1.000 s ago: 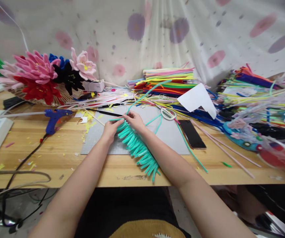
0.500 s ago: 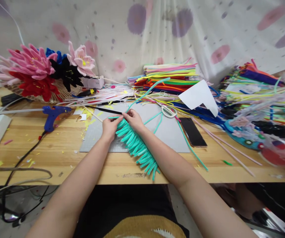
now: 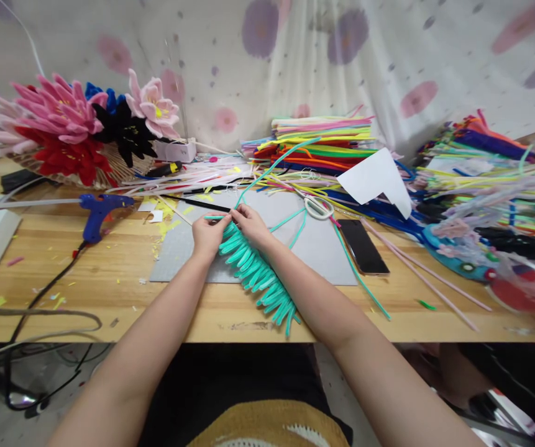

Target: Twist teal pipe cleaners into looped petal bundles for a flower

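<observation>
Both my hands meet over the grey mat [image 3: 323, 254], pinching the top of a turquoise pipe-cleaner piece. Its many short looped strands make a fringe [image 3: 258, 276] that hangs down toward the table's front edge. My left hand [image 3: 209, 234] is closed on the piece's upper left end, where a short turquoise tip sticks out. My right hand [image 3: 251, 225] is closed beside it, fingertips almost touching the left ones. From between the fingers a long turquoise pipe cleaner [image 3: 279, 162] rises up and to the right. The exact grip point is hidden by my fingers.
White-handled scissors [image 3: 319, 208] and a black phone [image 3: 364, 247] lie to the right. A blue glue gun [image 3: 96, 217] lies left, its cord trailing off the edge. Pipe-cleaner bundles [image 3: 318, 139], a white paper piece [image 3: 374, 177] and fuzzy flowers [image 3: 62, 118] fill the back.
Both hands stay at the same spot with only slight finger movement, still gripping the turquoise piece. The long strand's tip sits slightly higher, and the whole view has shifted a little.
</observation>
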### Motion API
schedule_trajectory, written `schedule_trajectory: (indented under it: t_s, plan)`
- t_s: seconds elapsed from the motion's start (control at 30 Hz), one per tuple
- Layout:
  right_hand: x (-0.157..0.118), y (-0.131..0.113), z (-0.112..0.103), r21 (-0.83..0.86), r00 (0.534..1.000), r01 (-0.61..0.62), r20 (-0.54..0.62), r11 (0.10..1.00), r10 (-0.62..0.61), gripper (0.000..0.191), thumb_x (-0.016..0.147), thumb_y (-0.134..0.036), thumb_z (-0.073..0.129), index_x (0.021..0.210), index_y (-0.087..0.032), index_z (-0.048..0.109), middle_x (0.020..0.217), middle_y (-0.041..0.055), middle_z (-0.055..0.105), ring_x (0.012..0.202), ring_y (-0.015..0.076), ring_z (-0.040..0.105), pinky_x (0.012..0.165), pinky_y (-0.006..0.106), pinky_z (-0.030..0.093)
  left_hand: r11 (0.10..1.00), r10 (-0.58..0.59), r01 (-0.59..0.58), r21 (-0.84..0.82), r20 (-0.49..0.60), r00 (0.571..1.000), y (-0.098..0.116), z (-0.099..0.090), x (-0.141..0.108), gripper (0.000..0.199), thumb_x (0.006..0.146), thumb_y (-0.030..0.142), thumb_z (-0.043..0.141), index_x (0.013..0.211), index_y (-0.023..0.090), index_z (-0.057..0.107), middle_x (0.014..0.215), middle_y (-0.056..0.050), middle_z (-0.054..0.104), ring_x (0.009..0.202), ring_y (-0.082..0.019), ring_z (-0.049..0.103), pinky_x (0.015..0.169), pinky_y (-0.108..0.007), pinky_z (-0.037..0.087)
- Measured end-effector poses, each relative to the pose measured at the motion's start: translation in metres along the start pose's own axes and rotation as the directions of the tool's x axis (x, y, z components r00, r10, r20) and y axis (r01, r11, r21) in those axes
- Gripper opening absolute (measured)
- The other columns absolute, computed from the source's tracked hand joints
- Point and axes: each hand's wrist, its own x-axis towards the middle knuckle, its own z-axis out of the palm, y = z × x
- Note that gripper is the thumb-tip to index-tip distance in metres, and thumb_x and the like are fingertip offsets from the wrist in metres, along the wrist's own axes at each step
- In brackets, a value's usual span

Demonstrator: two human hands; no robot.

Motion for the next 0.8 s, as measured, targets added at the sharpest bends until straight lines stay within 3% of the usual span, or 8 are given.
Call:
schedule_trajectory:
  t_s: [0.2, 0.43, 0.63, 0.8]
  plan:
    - [0.001, 0.0, -0.009, -0.233, 1.0, -0.025, 0.006, 0.972, 0.027, 0.022, 0.081, -0.035, 0.041, 0.065, -0.02, 0.038, 0.06, -0.0051, 0.046, 0.059, 0.0094, 0.043, 0.057, 0.021, 0.033, 0.999, -0.033, 0.02, 0.05, 0.258, 0.966, 0.009, -0.013, 0.005, 0.025, 0.056, 0.033, 0.072, 0.074, 0.016, 0.071, 0.071, -0.005, 0.069, 0.065, -0.016, 0.06, 0.062, -0.026, 0.044]
    - [-0.005, -0.021, -0.019, -0.502, 0.98, 0.11, 0.198, 0.858, -0.01, 0.019, 0.084, -0.032, 0.04, 0.069, -0.019, 0.043, 0.063, -0.0039, 0.048, 0.066, 0.0107, 0.046, 0.061, 0.021, 0.032, 0.995, -0.006, -0.03, 0.098, 0.345, 0.939, 0.014, -0.024, 0.007, 0.021, 0.055, 0.031, 0.072, 0.07, 0.016, 0.072, 0.071, -0.005, 0.069, 0.065, -0.017, 0.06, 0.064, -0.027, 0.045]
    - [-0.006, -0.041, -0.02, -0.643, 0.971, 0.135, 0.237, 0.754, 0.029, 0.018, 0.086, -0.028, 0.04, 0.076, -0.017, 0.05, 0.068, -0.0004, 0.055, 0.068, 0.0117, 0.048, 0.062, 0.021, 0.031, 0.971, 0.104, -0.163, 0.177, 0.301, 0.948, 0.011, -0.022, 0.006, 0.017, 0.058, 0.029, 0.07, 0.071, 0.018, 0.072, 0.071, -0.004, 0.07, 0.067, -0.017, 0.061, 0.066, -0.026, 0.046]
    - [-0.004, -0.058, -0.02, -0.75, 0.961, 0.194, 0.275, 0.632, 0.032, 0.018, 0.086, -0.028, 0.042, 0.083, -0.016, 0.055, 0.077, 0.0035, 0.061, 0.07, 0.0131, 0.05, 0.061, 0.022, 0.029, 0.968, 0.114, -0.17, 0.184, 0.278, 0.954, 0.012, -0.024, 0.009, 0.014, 0.059, 0.028, 0.07, 0.067, 0.018, 0.071, 0.071, -0.004, 0.069, 0.068, -0.017, 0.061, 0.068, -0.026, 0.046]
